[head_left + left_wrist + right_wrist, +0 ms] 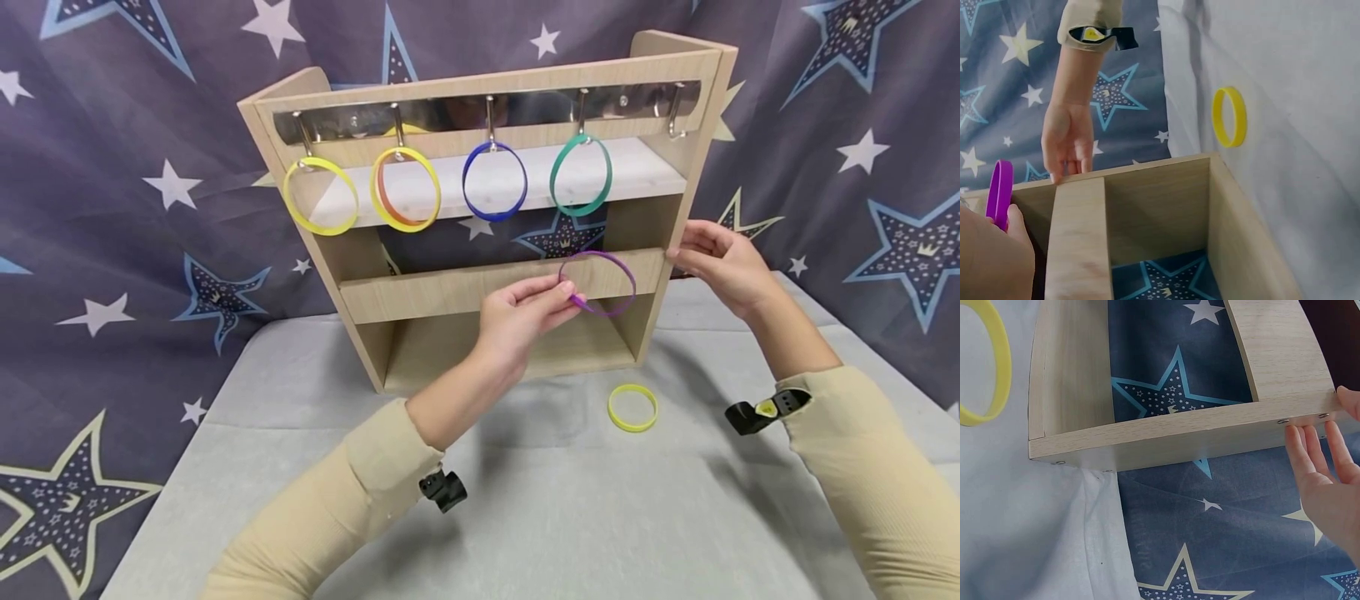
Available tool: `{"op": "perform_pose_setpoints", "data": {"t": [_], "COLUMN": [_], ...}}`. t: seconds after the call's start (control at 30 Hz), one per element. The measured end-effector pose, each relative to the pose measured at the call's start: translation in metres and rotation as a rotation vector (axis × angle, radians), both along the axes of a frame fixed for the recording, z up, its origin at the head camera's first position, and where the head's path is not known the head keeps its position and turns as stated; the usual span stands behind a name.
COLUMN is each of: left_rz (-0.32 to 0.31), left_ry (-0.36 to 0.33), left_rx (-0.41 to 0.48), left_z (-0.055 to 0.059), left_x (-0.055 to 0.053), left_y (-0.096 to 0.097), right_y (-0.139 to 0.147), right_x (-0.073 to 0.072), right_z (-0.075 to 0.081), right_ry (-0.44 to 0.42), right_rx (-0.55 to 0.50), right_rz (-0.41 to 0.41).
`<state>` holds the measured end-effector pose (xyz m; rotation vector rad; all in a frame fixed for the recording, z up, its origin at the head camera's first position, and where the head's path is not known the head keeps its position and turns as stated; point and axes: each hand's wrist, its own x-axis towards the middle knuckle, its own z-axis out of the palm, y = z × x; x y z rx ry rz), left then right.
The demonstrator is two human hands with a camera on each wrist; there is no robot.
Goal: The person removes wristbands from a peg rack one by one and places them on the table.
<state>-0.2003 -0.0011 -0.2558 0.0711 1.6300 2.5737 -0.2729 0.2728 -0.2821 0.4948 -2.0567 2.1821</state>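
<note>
My left hand (517,321) pinches a purple ring band (628,275) between thumb and fingers, in front of the wooden shelf's crossbar. My right hand (723,262) holds the right side panel of the wooden shelf (693,179); in the right wrist view its thumb lies at the front edge and its fingertips (1294,430) against the outer face. On the shelf's metal hook rail (450,117) hang a yellow band (291,204), a yellow and an orange band (435,179) together, a blue band (466,179) and a green band (553,179). The rightmost hook (675,112) carries nothing.
Another yellow band (632,427) lies on the grey-white cloth (600,517), in front of the shelf's right foot. A dark star-patterned curtain (135,250) hangs behind and around the shelf. The shelf has a white inner board (543,162) and a lower crossbar (420,292).
</note>
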Motion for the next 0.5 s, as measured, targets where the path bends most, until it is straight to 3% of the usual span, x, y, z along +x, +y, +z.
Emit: {"op": "perform_pose_setpoints", "data": {"t": [0.5], "left_rz": [-0.046], "left_ry": [-0.102], "left_rx": [-0.089], "left_z": [-0.020], "left_x": [-0.001], "left_y": [-0.006], "right_y": [0.000], "right_x": [-0.001], "right_z": [-0.001], "right_ry": [-0.002], "right_rx": [-0.007], "right_rz": [0.001]}}
